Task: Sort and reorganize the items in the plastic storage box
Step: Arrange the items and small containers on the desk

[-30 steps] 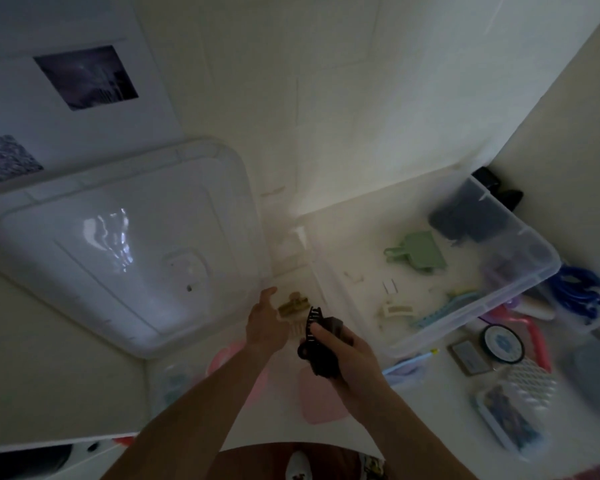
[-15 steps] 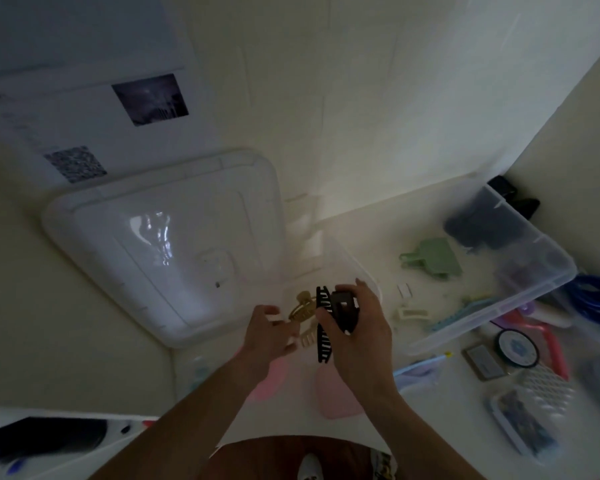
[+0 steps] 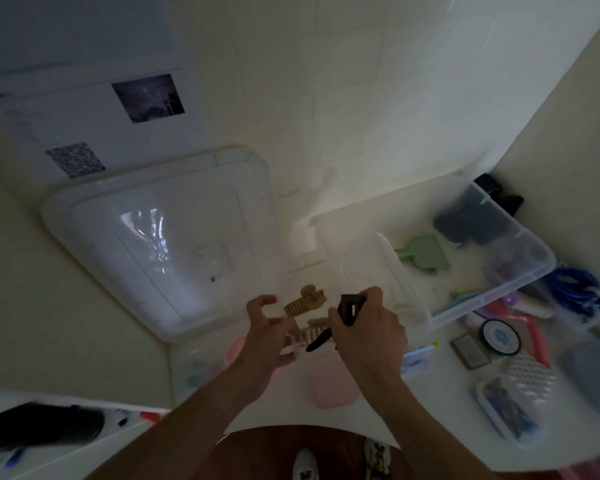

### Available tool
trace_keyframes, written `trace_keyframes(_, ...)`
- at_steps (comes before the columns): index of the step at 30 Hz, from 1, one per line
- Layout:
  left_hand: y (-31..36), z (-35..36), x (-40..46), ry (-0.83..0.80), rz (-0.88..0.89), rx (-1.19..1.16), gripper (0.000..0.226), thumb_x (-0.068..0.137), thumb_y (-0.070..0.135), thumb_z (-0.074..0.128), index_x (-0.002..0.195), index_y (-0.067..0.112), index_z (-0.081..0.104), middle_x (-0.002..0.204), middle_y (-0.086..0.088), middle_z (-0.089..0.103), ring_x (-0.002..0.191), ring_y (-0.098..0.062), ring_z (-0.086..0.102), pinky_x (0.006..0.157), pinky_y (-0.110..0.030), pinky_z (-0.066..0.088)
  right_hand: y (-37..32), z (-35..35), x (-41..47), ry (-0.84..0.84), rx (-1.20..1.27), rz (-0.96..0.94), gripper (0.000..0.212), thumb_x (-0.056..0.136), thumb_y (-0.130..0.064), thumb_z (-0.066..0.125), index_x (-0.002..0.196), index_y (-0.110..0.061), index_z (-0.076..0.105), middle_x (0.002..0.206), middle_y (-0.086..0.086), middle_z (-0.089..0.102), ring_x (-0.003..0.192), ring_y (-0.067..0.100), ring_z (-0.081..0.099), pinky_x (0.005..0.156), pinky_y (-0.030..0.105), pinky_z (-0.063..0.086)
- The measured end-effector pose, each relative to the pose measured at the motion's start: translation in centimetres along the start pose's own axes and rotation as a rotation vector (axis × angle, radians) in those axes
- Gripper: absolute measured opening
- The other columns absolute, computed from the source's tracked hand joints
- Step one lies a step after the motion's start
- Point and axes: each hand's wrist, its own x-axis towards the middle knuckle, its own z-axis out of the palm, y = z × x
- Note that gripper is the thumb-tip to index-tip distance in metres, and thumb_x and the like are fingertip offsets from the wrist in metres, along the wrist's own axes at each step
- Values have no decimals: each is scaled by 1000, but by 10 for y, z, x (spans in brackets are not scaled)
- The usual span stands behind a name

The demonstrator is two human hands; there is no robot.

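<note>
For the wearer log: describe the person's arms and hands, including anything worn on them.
Both forearms are bare up to the bottom edge of the frame; no sleeves show. The left hand and right hand wear no gloves, and no watch, bracelet or ring is visible on either. The dim light and slight blur would hide fine marks or nail colour.

White table [image 3: 430, 403], clear storage box [image 3: 492, 299], its lid [image 3: 118, 244], pink case [image 3: 329, 382], gold hair claw [image 3: 305, 301]

Dim room, pale cream wall [image 3: 361, 98] far side, second wall [image 3: 575, 161] at right. White bench [image 3: 440, 403]; dark wood floor [image 3: 281, 448] near edge.
</note>
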Motion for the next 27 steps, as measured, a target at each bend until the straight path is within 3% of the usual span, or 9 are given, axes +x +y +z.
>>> trace_keyframes(3,-3,2,-1,19,11,-23,52,89,2,61,124,36,41,113,-16,60,99,-30,66,78,-43,57,2,2,-1,-8,-102,-67,39,87,-45,62,102,-22,34,76,-4,62,61,20,62,54,28,45)
trace_keyframes(8,-7,5,-4,-23,-28,1,34,86,4,61,119,2,54,102,-13,64,91,-24,62,74,-33,56,1,4,6,-11,-186,-85,34,91,-39,55,111,-18,37,76,-1,62,63,20,61,57,31,49)
trace_keyframes(11,-8,5,-4,-13,-50,-24,45,78,2,63,122,4,52,86,-15,62,84,-29,60,81,-39,59,-1,7,8,-6,-74,-32,32,91,-38,58,103,-18,37,80,3,65,68,25,64,57,31,43)
trace_keyframes(15,-7,4,-5,-9,-88,-21,39,80,9,62,118,15,51,105,-17,67,99,-34,70,92,-57,54,1,7,5,-62,29,-95,36,89,-44,63,96,-23,35,73,-8,58,60,16,58,50,26,32)
trace_keyframes(18,-5,3,-8,-7,-101,-21,36,85,14,59,120,21,51,112,-15,66,99,-36,70,92,-60,49,4,3,3,-119,-12,-146,42,85,-54,64,97,-25,37,70,-13,53,56,13,51,52,27,38)
trace_keyframes(22,-8,14,-13,20,-100,-4,24,97,18,51,121,14,50,116,-18,62,106,-42,64,90,-63,52,0,5,-2,-126,-21,-111,47,84,-59,62,97,-23,35,75,-7,59,67,19,63,58,30,48)
trace_keyframes(27,-11,17,-12,68,-62,20,28,100,19,47,126,9,52,108,-13,67,94,-32,71,93,-61,49,3,-4,11,-238,-199,-82,53,81,-69,57,95,-21,41,84,0,65,75,21,64,61,32,51)
